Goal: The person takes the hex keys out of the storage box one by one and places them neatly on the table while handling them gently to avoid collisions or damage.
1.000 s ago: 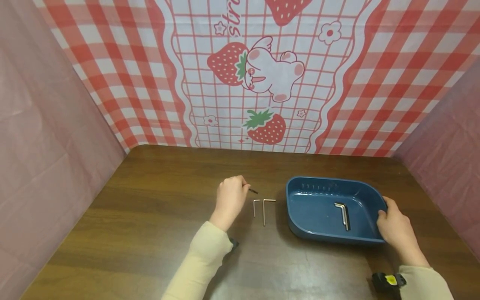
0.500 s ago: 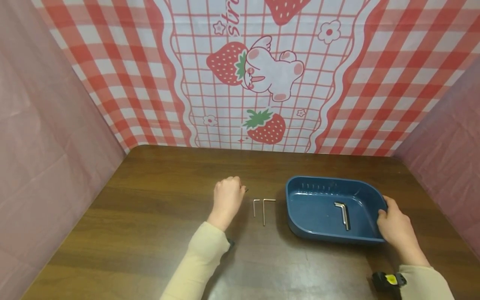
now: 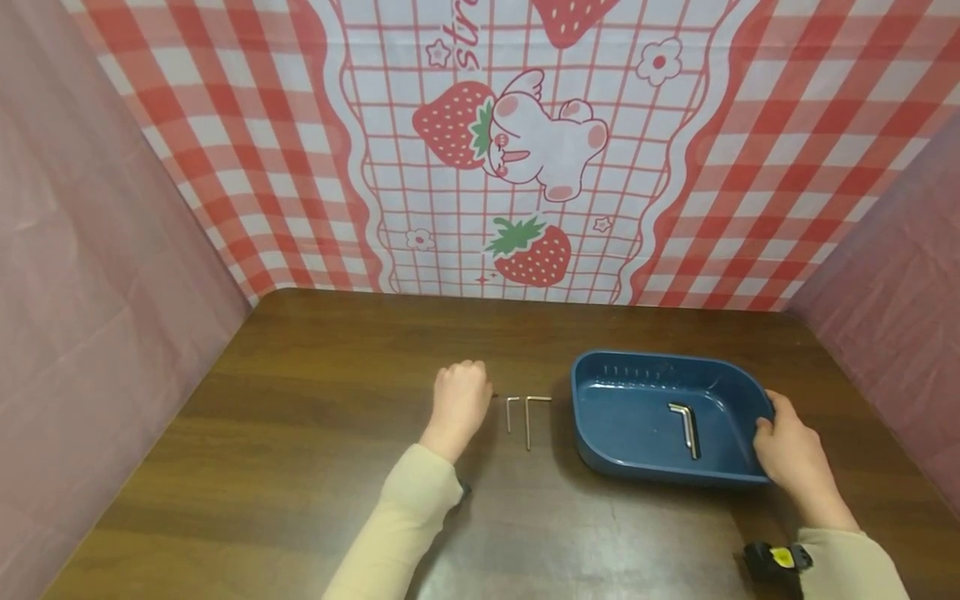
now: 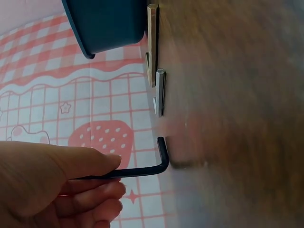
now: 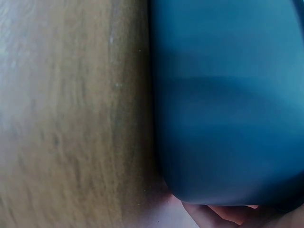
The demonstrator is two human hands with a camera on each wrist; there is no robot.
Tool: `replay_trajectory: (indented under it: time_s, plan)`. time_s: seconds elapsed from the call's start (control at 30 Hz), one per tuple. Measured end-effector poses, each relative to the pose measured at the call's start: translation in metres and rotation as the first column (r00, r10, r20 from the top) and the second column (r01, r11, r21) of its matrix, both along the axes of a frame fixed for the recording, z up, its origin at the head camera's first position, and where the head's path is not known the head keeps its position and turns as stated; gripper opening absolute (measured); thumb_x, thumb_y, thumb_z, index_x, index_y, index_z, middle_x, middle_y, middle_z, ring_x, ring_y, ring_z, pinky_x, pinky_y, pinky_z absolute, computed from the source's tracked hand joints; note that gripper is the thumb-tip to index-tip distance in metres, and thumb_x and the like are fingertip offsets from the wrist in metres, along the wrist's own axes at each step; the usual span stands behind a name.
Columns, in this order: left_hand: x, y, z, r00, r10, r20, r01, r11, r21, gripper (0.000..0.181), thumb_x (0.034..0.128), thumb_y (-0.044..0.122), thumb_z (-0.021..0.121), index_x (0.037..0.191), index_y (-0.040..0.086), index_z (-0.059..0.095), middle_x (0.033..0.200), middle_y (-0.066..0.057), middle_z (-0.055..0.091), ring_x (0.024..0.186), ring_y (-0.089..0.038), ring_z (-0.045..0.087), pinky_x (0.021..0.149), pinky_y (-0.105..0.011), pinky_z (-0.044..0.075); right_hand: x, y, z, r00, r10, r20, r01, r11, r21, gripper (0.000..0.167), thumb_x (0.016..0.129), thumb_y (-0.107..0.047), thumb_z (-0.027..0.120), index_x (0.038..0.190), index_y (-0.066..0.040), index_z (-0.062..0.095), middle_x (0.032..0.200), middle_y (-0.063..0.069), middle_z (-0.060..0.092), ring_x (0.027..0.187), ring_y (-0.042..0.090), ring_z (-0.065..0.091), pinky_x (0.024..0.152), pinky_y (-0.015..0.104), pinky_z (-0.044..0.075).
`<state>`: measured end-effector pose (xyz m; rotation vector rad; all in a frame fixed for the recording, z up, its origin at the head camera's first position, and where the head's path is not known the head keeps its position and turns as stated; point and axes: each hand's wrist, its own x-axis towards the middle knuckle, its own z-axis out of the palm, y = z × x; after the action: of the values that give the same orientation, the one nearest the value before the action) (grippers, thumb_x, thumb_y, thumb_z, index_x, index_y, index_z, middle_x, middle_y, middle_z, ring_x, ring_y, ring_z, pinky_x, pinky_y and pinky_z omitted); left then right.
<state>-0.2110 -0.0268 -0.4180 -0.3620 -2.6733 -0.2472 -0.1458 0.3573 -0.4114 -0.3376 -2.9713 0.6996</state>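
Note:
My left hand [image 3: 459, 407] pinches a black hex key [image 4: 142, 171] between thumb and fingers, low over the table. Its bent end sticks out toward the table surface; whether it touches is not clear. Just right of that hand lie a small silver hex key [image 3: 509, 417] and a longer one [image 3: 528, 427], side by side. On the right, my right hand [image 3: 797, 446] grips the right end of a blue plastic basin [image 3: 626, 425], thumb over the rim. Inside the basin are hex keys [image 3: 687, 433] lying close together, one silver and one dark.
The brown wooden table [image 3: 285, 433] reaches back to a red-and-white strawberry cloth [image 3: 540, 167]. Pink curtains [image 3: 97, 275] hang at both sides. A black wrist camera [image 3: 772, 560] sits by the right sleeve.
The left hand has shifted slightly left and then nearer, and the black hex key, still pinched, shows less beyond the fingers. The right hand and basin stay in place.

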Motion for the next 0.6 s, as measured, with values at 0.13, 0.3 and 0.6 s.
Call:
replay_trajectory:
  time_s: [0.13,0.3,0.6]
  plan:
    - [0.0016,0.0010,0.0019,0.999,-0.007,0.036,0.007,1.000,0.015,0.010,0.0745,0.012,0.068,0.070,0.005,0.062,0.064,-0.007,0.063,0.056,-0.023,0.060,0.050,-0.032,0.045,0.0000,0.0003,-0.0003,1.000,-0.002,-0.003,0.002,1.000,-0.002,0.045,0.093,-0.009,0.031,0.133,0.010,0.021,0.118,0.045,0.036,0.100,0.062,0.039,0.077,0.062,0.035]
    - [0.0048,0.0034,0.0037,0.987,-0.013,0.163,-0.002,0.996,0.093,0.003,0.0727,0.002,0.061,0.070,0.002,0.060,0.065,-0.015,0.063,0.054,-0.030,0.060,0.043,-0.036,0.044,0.0001,0.0010,-0.0008,1.000,0.006,-0.005,-0.006,1.000,-0.002,0.046,0.093,-0.009,0.031,0.133,0.011,0.021,0.118,0.045,0.036,0.100,0.062,0.039,0.077,0.063,0.035]
    - [0.0070,0.0061,-0.0003,0.943,0.011,0.332,-0.050,0.993,0.108,0.009,0.0712,0.001,0.060,0.080,0.000,0.059,0.073,-0.019,0.064,0.063,-0.034,0.062,0.050,-0.039,0.047,0.0008,0.0011,-0.0003,1.000,0.010,0.010,-0.010,1.000,-0.011,0.047,0.093,-0.009,0.031,0.134,0.011,0.019,0.119,0.045,0.035,0.100,0.061,0.039,0.077,0.063,0.035]
